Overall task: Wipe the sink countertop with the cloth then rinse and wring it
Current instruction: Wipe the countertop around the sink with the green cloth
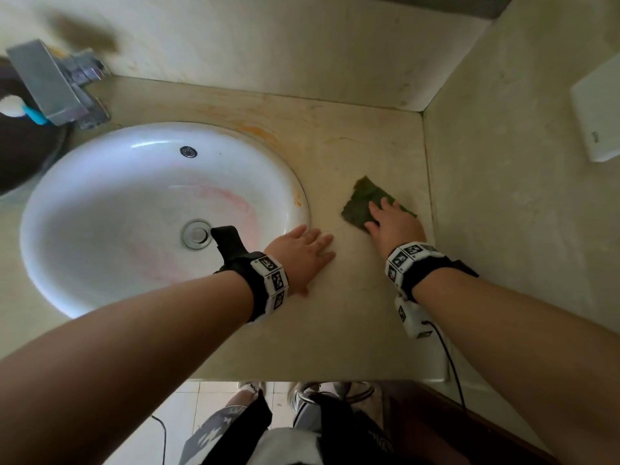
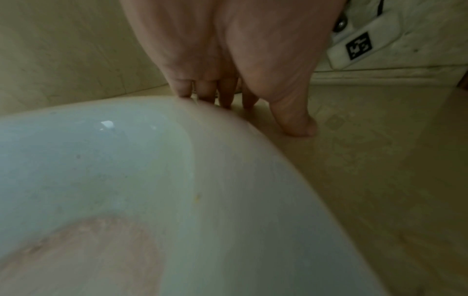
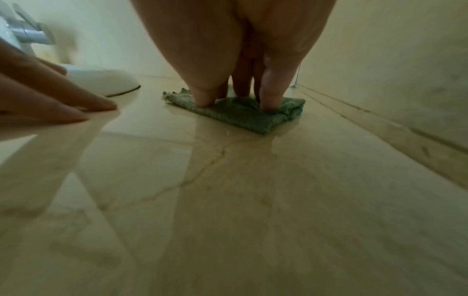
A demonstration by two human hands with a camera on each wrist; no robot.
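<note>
The right hand (image 1: 392, 226) presses flat, fingers extended, on the folded green cloth (image 1: 364, 199) at centre right of the frame, near the side wall; the cloth's long axis runs diagonally toward the upper left; unwiped orange stains (image 1: 258, 130) lie beyond on the counter (image 1: 352, 330); the left hand (image 1: 302, 253) rests relaxed and flat beside the sink (image 1: 60, 263) rim, holding nothing.

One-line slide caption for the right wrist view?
Right hand presses green cloth onto wet countertop.
</note>
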